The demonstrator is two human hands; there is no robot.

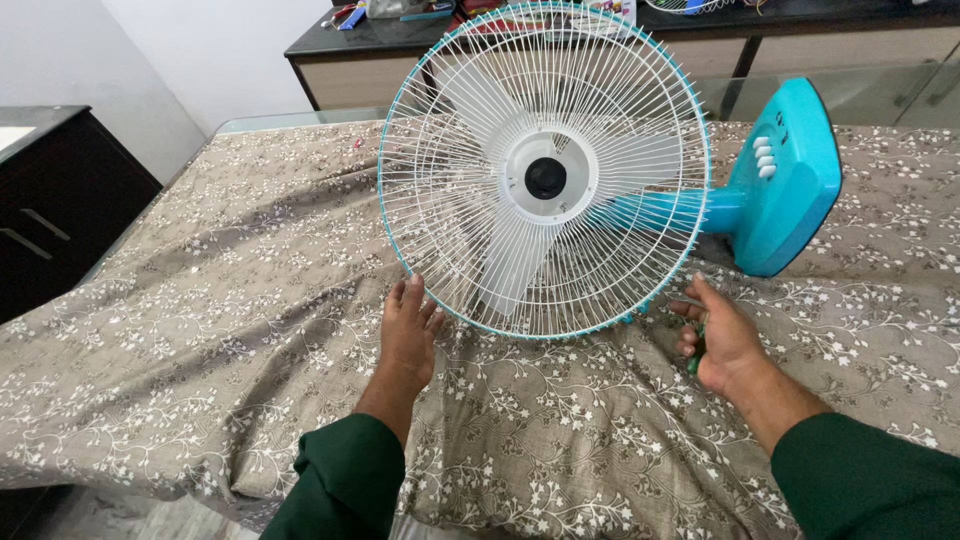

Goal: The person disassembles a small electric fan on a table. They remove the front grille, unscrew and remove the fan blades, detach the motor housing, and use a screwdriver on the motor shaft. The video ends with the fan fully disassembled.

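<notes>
A table fan lies on its side on a cloth-covered table. Its round white wire guard (470,120) with a teal rim faces me, and white blades show behind the wires. The teal stand and base (790,190) with white buttons point to the right. My left hand (410,330) rests flat on the cloth, fingertips touching the guard's lower left rim. My right hand (718,342) is curled around a small green-handled tool (693,358) just below the guard's lower right rim; most of the tool is hidden in the fist.
The brown flowered cloth (250,300) covers a glass-topped table. A dark cabinet (50,200) stands at the left. Behind the table a dark counter (380,40) carries assorted tools and clutter, including another wire guard at the far right.
</notes>
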